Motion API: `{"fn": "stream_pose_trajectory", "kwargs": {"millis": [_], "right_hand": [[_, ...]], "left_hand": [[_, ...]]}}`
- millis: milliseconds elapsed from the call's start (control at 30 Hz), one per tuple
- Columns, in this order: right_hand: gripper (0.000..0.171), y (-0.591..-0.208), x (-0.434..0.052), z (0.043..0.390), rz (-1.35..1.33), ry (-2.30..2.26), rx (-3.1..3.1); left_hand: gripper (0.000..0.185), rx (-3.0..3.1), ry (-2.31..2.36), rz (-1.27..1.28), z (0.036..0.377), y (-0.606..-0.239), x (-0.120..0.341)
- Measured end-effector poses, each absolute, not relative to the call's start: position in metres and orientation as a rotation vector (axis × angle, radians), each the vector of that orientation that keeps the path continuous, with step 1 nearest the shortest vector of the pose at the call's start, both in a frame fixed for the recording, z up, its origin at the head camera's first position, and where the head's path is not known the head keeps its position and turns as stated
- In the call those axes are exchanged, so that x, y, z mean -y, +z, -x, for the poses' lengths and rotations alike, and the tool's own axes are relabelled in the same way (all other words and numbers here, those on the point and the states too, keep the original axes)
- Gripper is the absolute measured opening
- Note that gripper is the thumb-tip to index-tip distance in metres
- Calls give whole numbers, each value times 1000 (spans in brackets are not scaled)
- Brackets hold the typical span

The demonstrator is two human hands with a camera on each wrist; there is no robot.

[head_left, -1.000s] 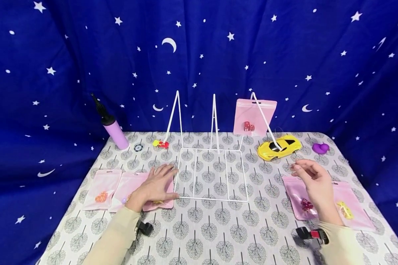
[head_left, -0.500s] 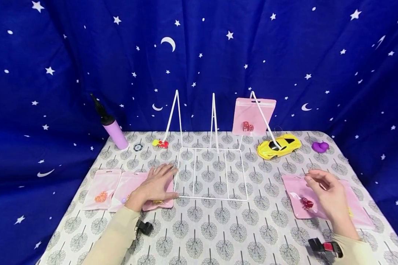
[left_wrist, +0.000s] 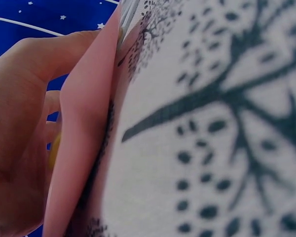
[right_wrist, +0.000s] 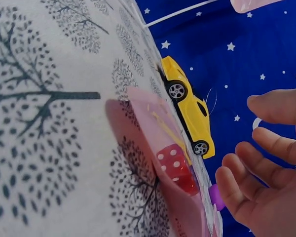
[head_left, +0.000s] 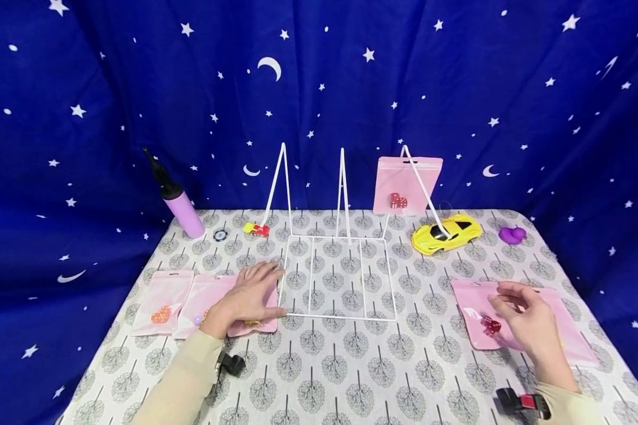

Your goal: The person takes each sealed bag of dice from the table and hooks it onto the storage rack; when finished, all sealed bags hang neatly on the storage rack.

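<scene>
In the head view my left hand (head_left: 247, 295) rests with spread fingers on a pink zip bag (head_left: 271, 304) at the wire rack's left side; the bag bulges beside the thumb in the left wrist view. My right hand (head_left: 529, 321), fingers loosely bent and holding nothing, is over the pink bags at right. One of these, a pink bag (head_left: 466, 307), contains red dice (head_left: 490, 325); the other pink bag (head_left: 582, 339) is partly hidden by the hand. In the right wrist view, the hand (right_wrist: 271, 173) is apart from the bag with dice (right_wrist: 176, 168).
A white wire rack (head_left: 342, 318) stands mid-table, with a pink bag of dice (head_left: 406, 180) hanging on its right prong. Two more pink bags lie left, one with orange dice (head_left: 161, 314). Behind are a pump (head_left: 185, 215), toy car (head_left: 446, 235), small red-yellow toy (head_left: 257, 229) and purple duck (head_left: 512, 235).
My right hand has moved right and a little toward me over the pink bags, uncovering more of the bag with red dice. The left hand stays in place.
</scene>
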State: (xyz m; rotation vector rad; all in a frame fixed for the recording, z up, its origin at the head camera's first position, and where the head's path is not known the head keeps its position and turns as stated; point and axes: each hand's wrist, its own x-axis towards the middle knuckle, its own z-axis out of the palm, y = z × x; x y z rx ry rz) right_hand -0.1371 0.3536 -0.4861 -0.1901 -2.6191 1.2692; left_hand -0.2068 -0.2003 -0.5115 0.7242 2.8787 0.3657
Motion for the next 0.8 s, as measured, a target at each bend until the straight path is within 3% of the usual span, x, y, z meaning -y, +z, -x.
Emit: {"fn": "stream_pose_trajectory", "kwargs": {"millis": [500, 800], "right_hand": [[68, -491, -360, 136, 273, 1059, 2925], [75, -491, -364, 137, 301, 963, 2982]], "left_hand": [[99, -2888, 398, -736, 204, -509, 200], [101, -2876, 376, -735, 206, -512, 201]]}}
